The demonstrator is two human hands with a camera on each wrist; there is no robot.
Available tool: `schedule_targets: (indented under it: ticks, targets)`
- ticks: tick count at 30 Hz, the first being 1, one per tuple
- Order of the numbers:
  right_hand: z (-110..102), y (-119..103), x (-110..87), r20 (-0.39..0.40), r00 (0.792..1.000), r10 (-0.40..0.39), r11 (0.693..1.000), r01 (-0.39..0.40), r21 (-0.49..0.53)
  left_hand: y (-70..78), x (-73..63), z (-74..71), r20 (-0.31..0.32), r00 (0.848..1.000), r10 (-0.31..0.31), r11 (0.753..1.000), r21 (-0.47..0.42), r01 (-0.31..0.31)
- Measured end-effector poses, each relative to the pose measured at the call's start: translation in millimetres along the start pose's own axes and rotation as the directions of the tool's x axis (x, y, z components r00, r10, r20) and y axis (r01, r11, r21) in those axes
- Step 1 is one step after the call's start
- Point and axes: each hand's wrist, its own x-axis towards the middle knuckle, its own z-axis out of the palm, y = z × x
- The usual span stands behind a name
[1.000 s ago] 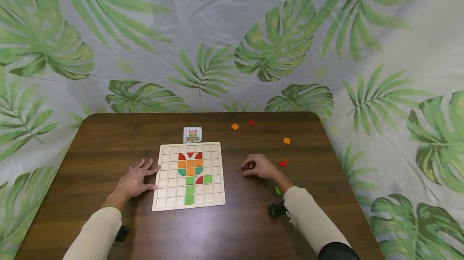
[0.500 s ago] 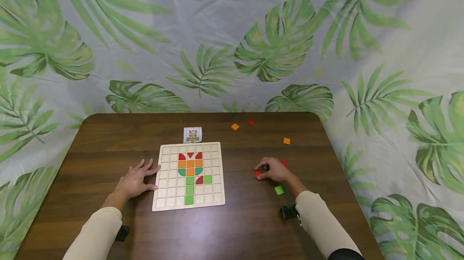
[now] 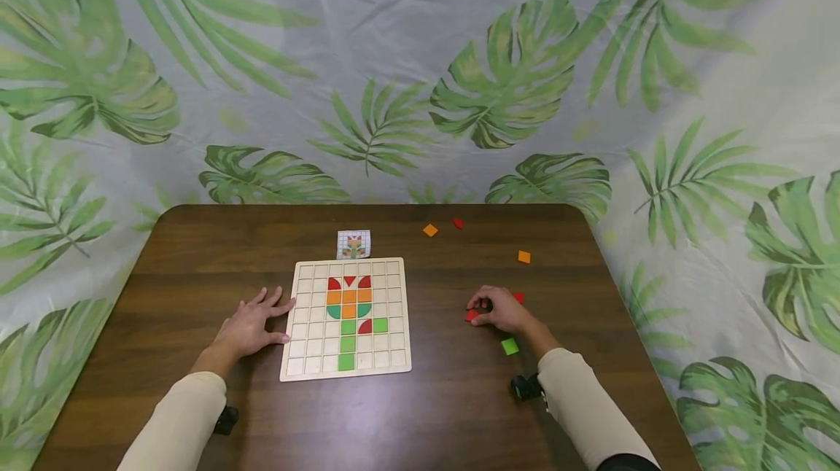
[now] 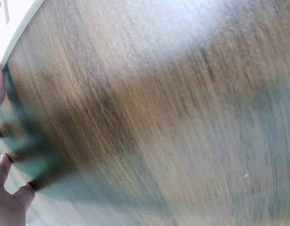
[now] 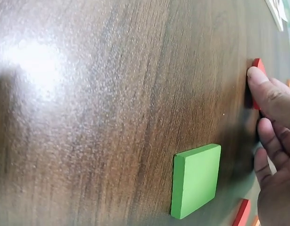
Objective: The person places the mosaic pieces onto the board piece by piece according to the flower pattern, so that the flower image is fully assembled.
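Note:
A square wooden grid board (image 3: 387,354) lies on the table, with red, orange, teal and green tiles set in it in a tulip shape. My left hand (image 3: 248,327) rests beside it, fingers spread, thumb and a fingertip touching its left edge. Right of the board, my right hand (image 3: 500,310) pinches a red tile (image 5: 256,101) at the table surface, the thumb on its near side. The hand covers part of that tile, so its full outline is hidden. Near the right wrist lies a green square tile (image 5: 199,181).
A small printed pattern card (image 3: 354,244) lies behind the board. Loose on the right of the table are another red tile (image 3: 518,297), an orange tile (image 3: 524,257), a second orange tile (image 3: 429,230) and a far red tile (image 3: 458,224). A leaf-printed cloth (image 3: 394,41) hangs behind.
My right hand has moved right, away from the board, to the red tile. The green tile beside the wrist came into fuller view. The left hand stays at the board's edge.

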Motion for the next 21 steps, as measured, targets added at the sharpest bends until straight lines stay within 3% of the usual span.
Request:
schedule_targets:
  ticks: [13, 21]
  targets:
    - [2.0, -5.0, -1.4, -0.036, 0.996, 0.084, 0.995, -0.081, 0.059, -0.7, 2.3, 0.3, -0.004, 1.0, 0.0, 1.0, 0.005, 0.0]
    - [6.1, -9.5, 4.5, -0.054, 0.997, 0.052, 0.997, -0.049, 0.057, -2.5, 2.6, 1.4, 0.015, 1.0, -0.011, 1.0, -0.002, 0.011]
